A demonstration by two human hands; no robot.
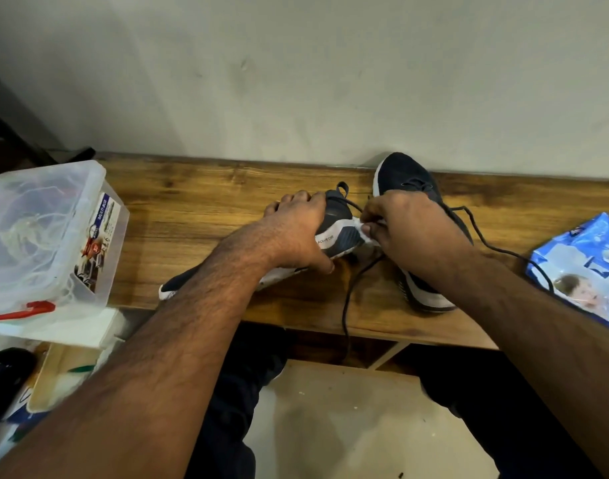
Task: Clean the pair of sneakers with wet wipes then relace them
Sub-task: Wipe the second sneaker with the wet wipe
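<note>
On the wooden bench [199, 216], the left hand [296, 229] grips a dark sneaker [337, 229] lying on its side, fingers curled over the upper near the heel and thumb pressed at the white sole edge. The shoe's toe [168, 288] points toward 8 o'clock; the heel faces 2 o'clock, where the right hand [410, 226] meets it. The right hand's fingers [367, 229] pinch a crumpled white wet wipe [360, 224] against the heel end of the midsole.

The second sneaker [403, 178] sits just behind and under the right hand, toe toward 12 o'clock near the wall [296, 81], heel toward 5 o'clock. Loose black laces [346, 305] trail from the shoes, one hanging over the bench's near edge at 6 o'clock, another running toward 3 o'clock.

A blue wet wipes pack [586, 267] lies at 3 o'clock, well apart from the shoes. A clear plastic storage box [43, 233] stands at 9 o'clock on the bench's left end.
</note>
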